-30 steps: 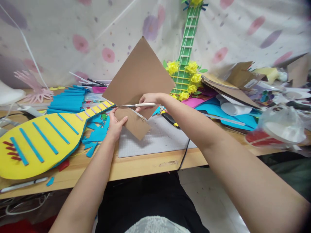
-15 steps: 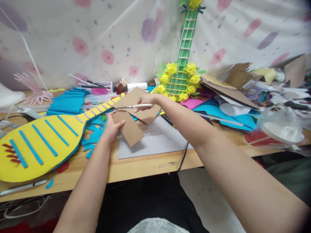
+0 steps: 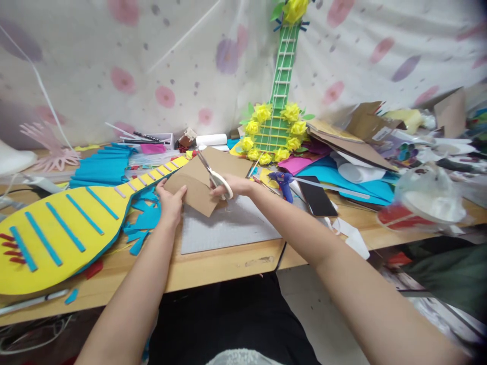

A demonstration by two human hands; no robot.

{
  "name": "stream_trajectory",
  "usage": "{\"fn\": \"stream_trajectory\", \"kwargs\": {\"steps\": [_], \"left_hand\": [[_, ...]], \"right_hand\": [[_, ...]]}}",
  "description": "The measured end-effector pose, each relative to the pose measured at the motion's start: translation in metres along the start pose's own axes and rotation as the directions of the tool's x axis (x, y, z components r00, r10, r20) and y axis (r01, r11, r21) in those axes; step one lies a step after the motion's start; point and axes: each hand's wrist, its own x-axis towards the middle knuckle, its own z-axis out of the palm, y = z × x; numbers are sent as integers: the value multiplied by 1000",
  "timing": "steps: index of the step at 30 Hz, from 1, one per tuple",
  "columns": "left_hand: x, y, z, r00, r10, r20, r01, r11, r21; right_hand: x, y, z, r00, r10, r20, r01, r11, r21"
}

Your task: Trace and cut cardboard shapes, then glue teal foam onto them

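In mid-frame, a flat brown cardboard piece (image 3: 196, 194), likely light, stiff but creasable and best held by its edge, is pinched by the left hand (image 3: 171, 203), while white-handled metal scissors (image 3: 216, 178) are gripped by the right hand (image 3: 233, 186).

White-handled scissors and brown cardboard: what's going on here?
Someone's right hand holds the scissors, pointing away, while the left hand holds brown cardboard over a gray cutting mat. A yellow lute-shaped craft lies to the left; a green guitar-shaped craft edged with yellow flowers stands behind.
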Motion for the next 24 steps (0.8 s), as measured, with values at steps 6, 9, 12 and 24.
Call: {"fn": "stream_trajectory", "kwargs": {"steps": [6, 9, 12, 24], "left_hand": [[2, 18, 22, 977, -210, 23, 211, 978, -1], [10, 23, 28, 918, -387, 81, 383, 921, 66], [16, 23, 32, 867, -498, 35, 491, 863, 118], [31, 43, 33, 867, -497, -28, 498, 865, 61]], "right_hand": [[-11, 27, 1, 948, 25, -317, 33, 983, 178], [-16, 40, -4, 878, 56, -475, 64, 970, 235], [-20, 53, -5, 745, 87, -662, 68, 976, 205], [-24, 73, -2, 602, 68, -795, 274, 918, 286]]}}
